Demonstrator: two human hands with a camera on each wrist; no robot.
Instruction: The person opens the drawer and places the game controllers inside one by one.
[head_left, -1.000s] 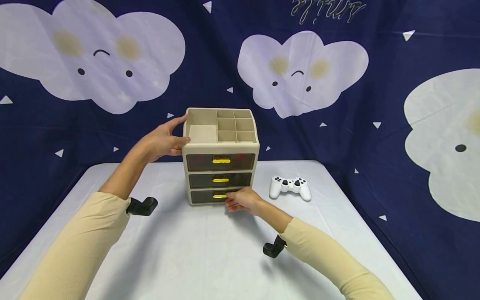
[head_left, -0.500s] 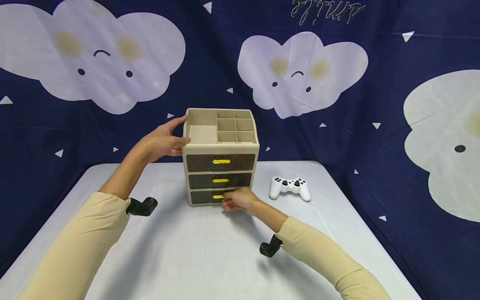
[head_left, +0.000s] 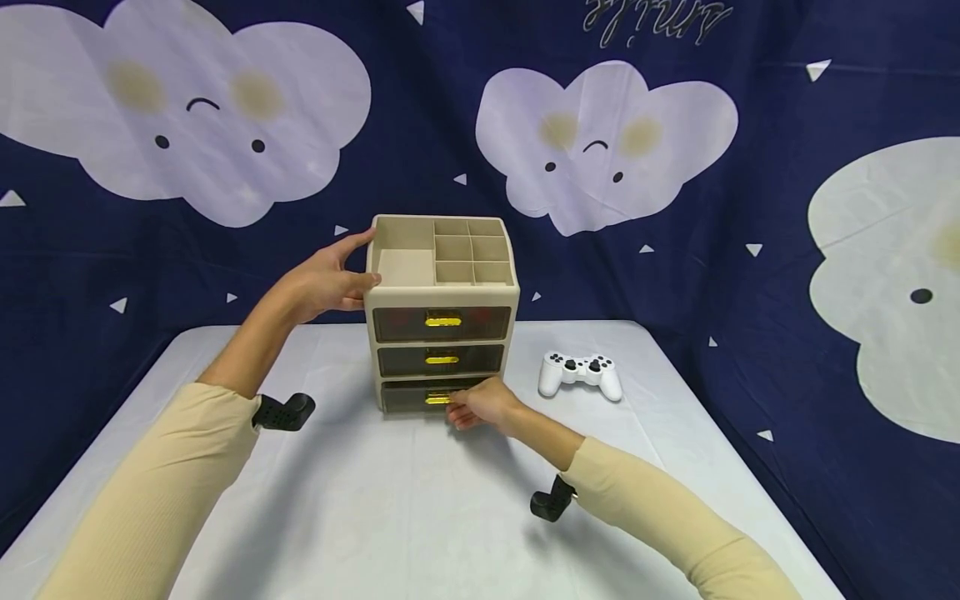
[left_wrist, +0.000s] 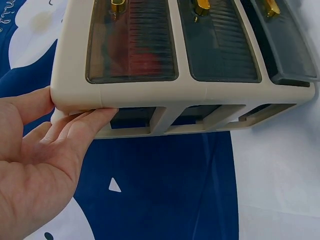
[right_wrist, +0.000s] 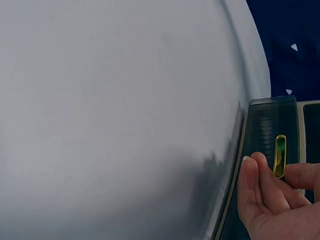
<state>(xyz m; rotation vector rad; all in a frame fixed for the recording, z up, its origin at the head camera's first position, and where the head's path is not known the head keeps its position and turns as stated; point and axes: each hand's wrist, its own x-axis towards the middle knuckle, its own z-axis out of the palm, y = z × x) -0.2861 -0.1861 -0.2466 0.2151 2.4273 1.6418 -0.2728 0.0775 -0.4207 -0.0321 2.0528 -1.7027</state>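
A person's left hand (head_left: 318, 283) reached in from a pale yellow sleeve (head_left: 153, 492), a black wrist camera (head_left: 283, 413) strapped at the cuff. Its fingers lay extended rather than curled, set against the upper left side and rim of a beige desktop organizer (head_left: 450, 295), a placement that appeared chosen to brace the box high up, well away from the work at its base.

The organizer stood upright toward the back of a white-covered table (head_left: 360, 517), before a navy backdrop (head_left: 423, 100) printed with clouds. Its drawer fronts faced the person, putting the yellow pulls within direct reach, and its divided top tray lay open to view. The top drawer (head_left: 401, 325) and middle drawer (head_left: 401, 361) sat flush; a reddish patch (left_wrist: 145, 65) showed through the top one, though whether contents or reflection could not be told. The bottom drawer (head_left: 401, 399) stood slightly out from the frame, most clearly in the left wrist view.

Well apart from the left hand and lower down, the right hand (head_left: 486, 402) pinched the bottom drawer's yellow handle (head_left: 437, 399) near its right end, thumb above and fingers below, a grip that seemed suited to so slim a pull.

Farther right, a white game controller (head_left: 580, 367) lay buttons up on the table, untouched and apparently set aside from the drawer's path.
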